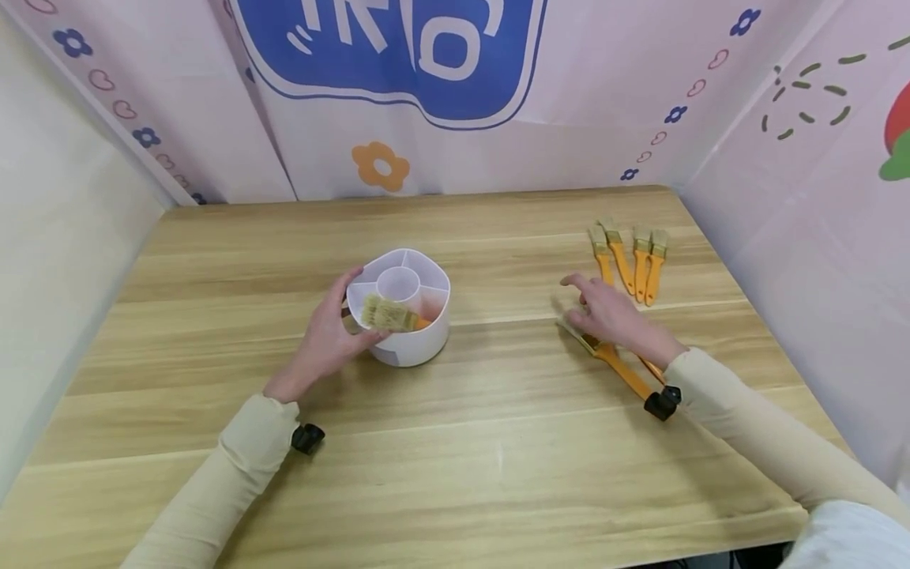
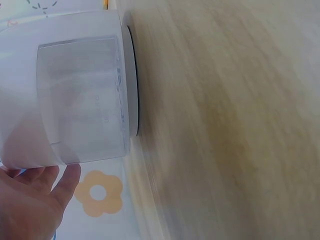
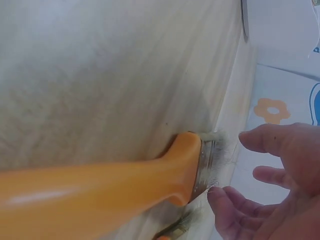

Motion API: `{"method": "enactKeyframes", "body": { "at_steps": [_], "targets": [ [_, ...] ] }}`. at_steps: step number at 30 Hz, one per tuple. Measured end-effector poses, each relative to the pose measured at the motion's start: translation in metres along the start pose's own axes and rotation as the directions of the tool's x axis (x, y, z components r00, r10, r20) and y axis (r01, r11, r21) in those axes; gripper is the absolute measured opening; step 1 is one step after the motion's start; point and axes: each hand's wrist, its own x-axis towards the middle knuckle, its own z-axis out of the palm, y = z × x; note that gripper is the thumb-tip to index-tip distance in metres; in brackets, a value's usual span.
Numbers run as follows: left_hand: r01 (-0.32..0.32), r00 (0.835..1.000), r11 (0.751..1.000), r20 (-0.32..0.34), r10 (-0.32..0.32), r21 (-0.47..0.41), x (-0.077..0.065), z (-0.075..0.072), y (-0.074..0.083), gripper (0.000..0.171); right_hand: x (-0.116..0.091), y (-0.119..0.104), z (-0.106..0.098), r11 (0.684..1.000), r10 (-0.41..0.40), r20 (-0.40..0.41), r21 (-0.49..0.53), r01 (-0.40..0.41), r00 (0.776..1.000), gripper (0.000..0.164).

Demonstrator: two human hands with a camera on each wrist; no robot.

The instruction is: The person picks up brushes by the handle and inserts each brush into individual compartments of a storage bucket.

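Observation:
My left hand (image 1: 329, 340) holds a white round divided organizer (image 1: 419, 348) at its left side, thumb at the front and fingers behind. Paintbrushes (image 1: 389, 314) with pale bristles lie tilted in its front compartment, bristles towards my left hand. In the left wrist view, the fingers touch the wall of the organizer (image 2: 20, 75), which has a clear panel. Over on the right, my right hand (image 1: 614, 316) hovers with fingers spread above an orange-handled paintbrush (image 1: 622, 371) on the table. A second brush handle (image 1: 652, 370) shows partly beneath the wrist. In the right wrist view nothing sits between the fingers.
Several more orange-handled paintbrushes (image 1: 641, 269) lie side by side at the back right of the wooden table (image 1: 498, 466). Printed curtains (image 1: 569, 142) stand along the table's back and right edges.

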Motion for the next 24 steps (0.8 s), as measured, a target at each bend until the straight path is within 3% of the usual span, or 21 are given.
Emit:
{"method": "enactKeyframes", "body": {
  "at_steps": [7, 12, 24],
  "targets": [
    [0.009, 1.000, 1.000, 0.016, -0.009, 0.005, 0.000, -0.002, 0.002, 0.094, -0.010, -0.001, 0.002, 1.000, -0.021, -0.001, -0.013, 0.021, 1.000, 0.050],
    [0.016, 0.999, 1.000, 0.030, -0.016, -0.003, 0.000, -0.003, 0.001, 0.093, -0.014, 0.000, 0.005, 1.000, 0.009, 0.031, -0.006, -0.009, 0.999, 0.053],
    [-0.021, 0.997, 0.999, 0.068, 0.023, -0.028, 0.004, -0.009, 0.000, 0.096, -0.017, 0.000, 0.008, 1.000, 0.016, 0.052, -0.027, -0.015, 0.998, 0.055]
  ]
}}
